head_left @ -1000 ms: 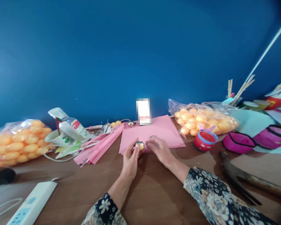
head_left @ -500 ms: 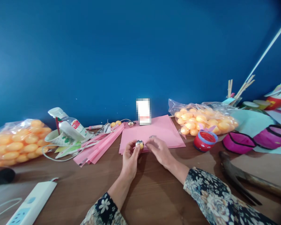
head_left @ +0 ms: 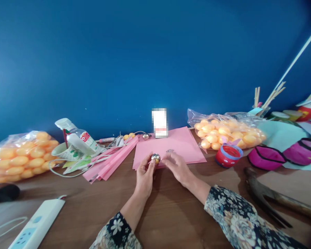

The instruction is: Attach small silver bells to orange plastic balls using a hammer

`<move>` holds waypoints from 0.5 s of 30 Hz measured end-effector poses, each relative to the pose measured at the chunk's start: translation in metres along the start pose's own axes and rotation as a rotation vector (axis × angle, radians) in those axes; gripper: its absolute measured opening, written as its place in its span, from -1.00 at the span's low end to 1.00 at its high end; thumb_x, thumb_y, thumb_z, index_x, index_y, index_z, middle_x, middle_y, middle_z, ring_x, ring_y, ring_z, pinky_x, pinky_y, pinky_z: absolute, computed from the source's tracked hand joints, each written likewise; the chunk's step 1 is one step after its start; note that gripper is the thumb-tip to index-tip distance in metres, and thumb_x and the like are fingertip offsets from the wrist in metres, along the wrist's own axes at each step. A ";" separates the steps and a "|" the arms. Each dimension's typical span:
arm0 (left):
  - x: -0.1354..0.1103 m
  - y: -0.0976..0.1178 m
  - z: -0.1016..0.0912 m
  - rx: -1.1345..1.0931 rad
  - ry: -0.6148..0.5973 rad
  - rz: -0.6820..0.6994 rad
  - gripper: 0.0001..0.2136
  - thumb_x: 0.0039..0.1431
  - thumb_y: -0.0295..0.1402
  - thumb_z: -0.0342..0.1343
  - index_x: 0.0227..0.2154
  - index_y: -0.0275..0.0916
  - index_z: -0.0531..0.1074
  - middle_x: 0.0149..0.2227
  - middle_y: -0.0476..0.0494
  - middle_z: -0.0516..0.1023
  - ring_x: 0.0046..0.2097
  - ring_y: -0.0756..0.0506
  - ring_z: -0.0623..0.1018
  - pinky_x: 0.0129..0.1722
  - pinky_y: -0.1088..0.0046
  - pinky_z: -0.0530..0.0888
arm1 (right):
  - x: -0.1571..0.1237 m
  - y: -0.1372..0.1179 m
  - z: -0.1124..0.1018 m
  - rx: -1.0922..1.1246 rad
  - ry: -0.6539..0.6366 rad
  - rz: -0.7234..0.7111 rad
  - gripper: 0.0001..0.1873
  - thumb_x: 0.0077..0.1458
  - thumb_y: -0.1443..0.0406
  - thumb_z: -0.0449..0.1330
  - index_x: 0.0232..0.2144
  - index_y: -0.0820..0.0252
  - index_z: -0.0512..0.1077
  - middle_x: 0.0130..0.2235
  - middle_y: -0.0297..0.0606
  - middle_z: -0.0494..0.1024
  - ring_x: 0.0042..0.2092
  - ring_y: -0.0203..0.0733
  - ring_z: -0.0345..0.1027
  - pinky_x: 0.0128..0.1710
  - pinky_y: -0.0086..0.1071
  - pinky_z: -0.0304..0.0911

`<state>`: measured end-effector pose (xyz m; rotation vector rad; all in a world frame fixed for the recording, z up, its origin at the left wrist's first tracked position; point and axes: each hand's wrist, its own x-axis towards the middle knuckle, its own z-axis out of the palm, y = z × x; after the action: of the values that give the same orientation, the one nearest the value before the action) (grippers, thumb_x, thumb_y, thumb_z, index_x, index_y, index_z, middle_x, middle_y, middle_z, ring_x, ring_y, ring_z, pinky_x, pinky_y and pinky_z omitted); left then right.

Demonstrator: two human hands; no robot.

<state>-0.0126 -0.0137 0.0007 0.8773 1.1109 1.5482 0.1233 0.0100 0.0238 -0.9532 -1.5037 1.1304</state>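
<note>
My left hand [head_left: 145, 176] pinches a shiny silver ball [head_left: 156, 158] between thumb and fingers, and some yellow shows on its lower side. Close to the ball's right side is my right hand [head_left: 178, 168], its thumb and forefinger pressed together. Whatever those fingertips hold, if anything, is too small to make out. Both hands are over the near edge of the pink paper sheets [head_left: 168, 143]. A small silvery thing [head_left: 170, 150] lies on the paper just beyond my right fingers.
Bags of orange balls stand at left [head_left: 20, 160] and right [head_left: 223, 133]. Pink strips [head_left: 111, 160], a clear bottle [head_left: 85, 140] and another silver ball [head_left: 145, 136] lie along the back. Toward the right are a red cup [head_left: 228, 157] and a wooden-handled tool [head_left: 277, 197]; a power strip [head_left: 38, 221] is front left.
The ball has turned in my left fingers, showing more silver and less yellow. My right hand stays beside it. The whole view has shifted slightly.
</note>
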 end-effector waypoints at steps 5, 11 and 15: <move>0.000 -0.002 0.000 -0.053 -0.013 -0.017 -0.60 0.01 -0.26 0.17 -0.05 -0.23 0.38 -0.05 -0.20 0.49 -0.03 -0.11 0.47 0.09 0.25 0.28 | 0.000 -0.002 0.000 -0.013 -0.022 0.017 -0.82 -0.02 0.20 0.18 -0.47 0.21 0.43 -0.41 -0.30 0.49 -0.32 -0.22 0.34 -0.24 -0.34 0.24; 0.000 -0.002 -0.001 -0.036 -0.024 -0.006 -0.59 0.01 -0.27 0.17 -0.04 -0.23 0.37 -0.08 -0.20 0.51 -0.08 -0.10 0.51 0.06 0.26 0.32 | -0.001 -0.002 0.001 0.000 -0.043 0.049 -0.79 -0.04 0.17 0.20 -0.47 0.22 0.44 -0.41 -0.28 0.52 -0.32 -0.20 0.37 -0.22 -0.32 0.25; -0.002 0.001 0.000 -0.041 -0.036 -0.007 -0.61 0.00 -0.28 0.18 -0.07 -0.23 0.36 -0.13 -0.19 0.52 -0.14 -0.09 0.53 -0.01 0.26 0.38 | -0.001 0.000 0.000 0.002 -0.071 0.046 -0.80 -0.02 0.18 0.19 -0.46 0.22 0.44 -0.40 -0.29 0.53 -0.32 -0.21 0.37 -0.23 -0.33 0.25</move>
<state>-0.0124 -0.0153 0.0013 0.8696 1.0515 1.5383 0.1235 0.0086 0.0235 -0.9597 -1.5434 1.2099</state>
